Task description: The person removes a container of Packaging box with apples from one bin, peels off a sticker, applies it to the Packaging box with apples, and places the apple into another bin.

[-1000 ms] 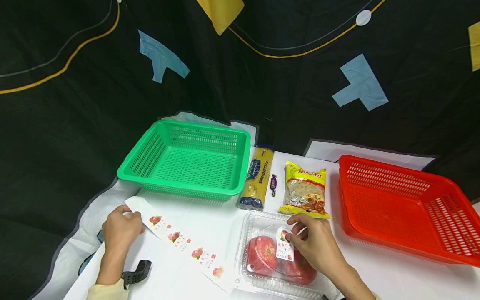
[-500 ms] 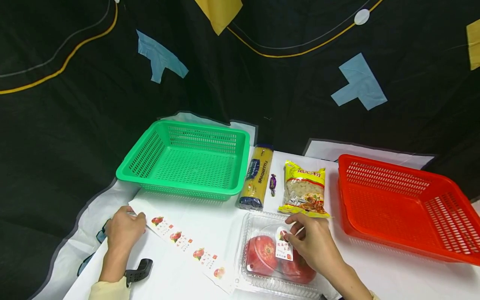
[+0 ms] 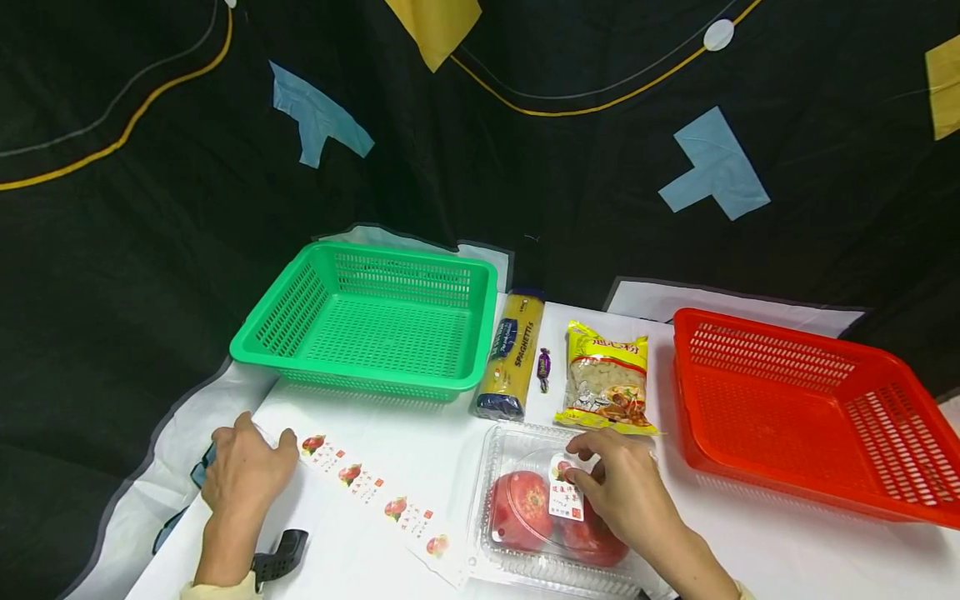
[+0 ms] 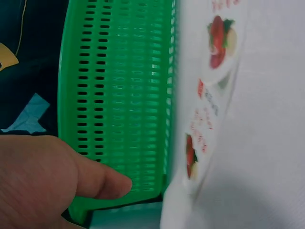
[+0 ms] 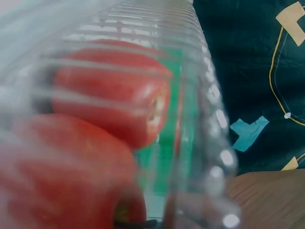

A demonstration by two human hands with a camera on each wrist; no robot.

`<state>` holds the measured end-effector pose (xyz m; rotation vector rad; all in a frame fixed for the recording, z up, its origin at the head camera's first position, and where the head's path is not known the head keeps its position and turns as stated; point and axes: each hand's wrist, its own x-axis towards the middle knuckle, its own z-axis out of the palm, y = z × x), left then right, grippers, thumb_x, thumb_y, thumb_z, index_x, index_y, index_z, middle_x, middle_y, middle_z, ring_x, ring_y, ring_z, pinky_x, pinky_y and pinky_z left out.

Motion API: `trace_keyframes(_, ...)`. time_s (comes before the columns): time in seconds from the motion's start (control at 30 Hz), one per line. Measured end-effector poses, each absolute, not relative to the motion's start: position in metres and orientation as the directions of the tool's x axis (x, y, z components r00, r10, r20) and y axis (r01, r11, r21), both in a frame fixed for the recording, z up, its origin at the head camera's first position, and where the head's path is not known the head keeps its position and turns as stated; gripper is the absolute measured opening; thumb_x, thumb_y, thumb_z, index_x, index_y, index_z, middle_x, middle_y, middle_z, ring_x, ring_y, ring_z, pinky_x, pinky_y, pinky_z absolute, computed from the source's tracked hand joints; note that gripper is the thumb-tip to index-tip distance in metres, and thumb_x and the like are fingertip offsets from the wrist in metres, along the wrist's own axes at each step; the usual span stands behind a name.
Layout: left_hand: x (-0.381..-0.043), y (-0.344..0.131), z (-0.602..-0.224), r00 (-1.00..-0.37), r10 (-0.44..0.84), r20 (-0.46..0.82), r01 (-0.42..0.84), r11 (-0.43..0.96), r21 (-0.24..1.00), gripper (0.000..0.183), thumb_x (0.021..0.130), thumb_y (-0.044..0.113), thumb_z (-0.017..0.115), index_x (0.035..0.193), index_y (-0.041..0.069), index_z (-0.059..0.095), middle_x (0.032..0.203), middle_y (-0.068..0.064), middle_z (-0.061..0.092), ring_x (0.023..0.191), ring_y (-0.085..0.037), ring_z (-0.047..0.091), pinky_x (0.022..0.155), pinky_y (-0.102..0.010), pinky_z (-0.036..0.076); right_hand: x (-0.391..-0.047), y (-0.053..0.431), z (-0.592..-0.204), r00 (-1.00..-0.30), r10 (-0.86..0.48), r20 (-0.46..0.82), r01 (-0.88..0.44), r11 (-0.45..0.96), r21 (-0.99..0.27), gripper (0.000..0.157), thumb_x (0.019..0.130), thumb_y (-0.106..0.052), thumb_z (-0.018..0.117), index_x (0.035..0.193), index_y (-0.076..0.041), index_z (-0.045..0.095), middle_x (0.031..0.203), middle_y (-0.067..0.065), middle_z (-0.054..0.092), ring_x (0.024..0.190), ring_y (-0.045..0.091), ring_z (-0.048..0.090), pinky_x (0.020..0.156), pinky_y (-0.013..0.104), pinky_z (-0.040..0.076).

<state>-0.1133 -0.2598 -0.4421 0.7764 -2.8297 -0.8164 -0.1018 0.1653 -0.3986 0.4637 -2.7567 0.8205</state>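
Note:
My right hand (image 3: 630, 487) pinches the top part of a white sticker (image 3: 566, 504) with a printed red fruit, over the lid of a clear plastic clamshell box (image 3: 498, 437). Two red apples (image 3: 521, 510) are inside the box; the right wrist view shows both apples (image 5: 112, 90) close up through its ridged wall. On the left, my left hand (image 3: 247, 467) is spread at the upper end of a strip of similar stickers (image 3: 367, 483) on the white table. In the left wrist view, the thumb (image 4: 105, 183) points out straight, apart from the sticker strip (image 4: 212, 81).
A green basket (image 3: 360, 385) stands behind the strip, a red basket (image 3: 795, 492) at the right. Between them lie a spaghetti pack (image 3: 513, 354), a purple wrapped candy (image 3: 543, 369) and a yellow pasta bag (image 3: 606, 379). A black curtain (image 3: 487, 183) hangs behind.
My left hand has loosened from the strip's end and its thumb and fingers have spread. The right hand keeps its place at the sticker over the box.

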Motion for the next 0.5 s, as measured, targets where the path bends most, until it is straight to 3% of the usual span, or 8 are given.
trace_keyframes(0.2,-0.106,-0.247,-0.430,-0.887,-0.462,-0.008,-0.394,0.747,0.535,0.062,0.094,0.032,0.055,0.140,-0.005,0.040,0.119,-0.039,0.042,0.098,-0.065,0.047,0.064,-0.067,0.041,-0.095,0.170,-0.399,-0.882,-0.348,0.319,-0.438,0.855,-0.279,0.018,0.073,-0.019,0.087,0.085,-0.025,0.075,0.085,-0.008,0.052,0.070,0.009,0.048,0.054,0.026,0.039)
trace_keyframes(0.37,-0.098,-0.222,-0.415,-0.915,-0.397,0.075,-0.287,0.769,0.571,0.047,0.094,0.028,0.058,0.131,-0.001,0.056,0.115,-0.028,0.057,0.095,-0.054,0.056,0.062,-0.061,0.044,-0.088,0.172,-0.397,-0.886,-0.387,0.255,-0.435,0.885,-0.168,0.036,0.072,-0.039,0.086,0.104,-0.025,0.076,0.089,-0.005,0.047,0.079,0.018,0.042,0.064,0.029,0.036)
trace_keyframes(0.5,-0.093,-0.193,-0.404,-0.946,-0.305,0.109,-0.181,0.777,0.602,0.038,0.094,0.025,0.060,0.124,0.002,0.063,0.107,-0.019,0.065,0.084,-0.037,0.063,0.058,-0.050,0.046,-0.086,0.173,-0.398,-0.892,-0.390,0.228,-0.429,0.890,-0.158,0.045,0.073,-0.042,0.084,0.112,-0.024,0.075,0.088,-0.005,0.046,0.080,0.019,0.040,0.067,0.030,0.035)
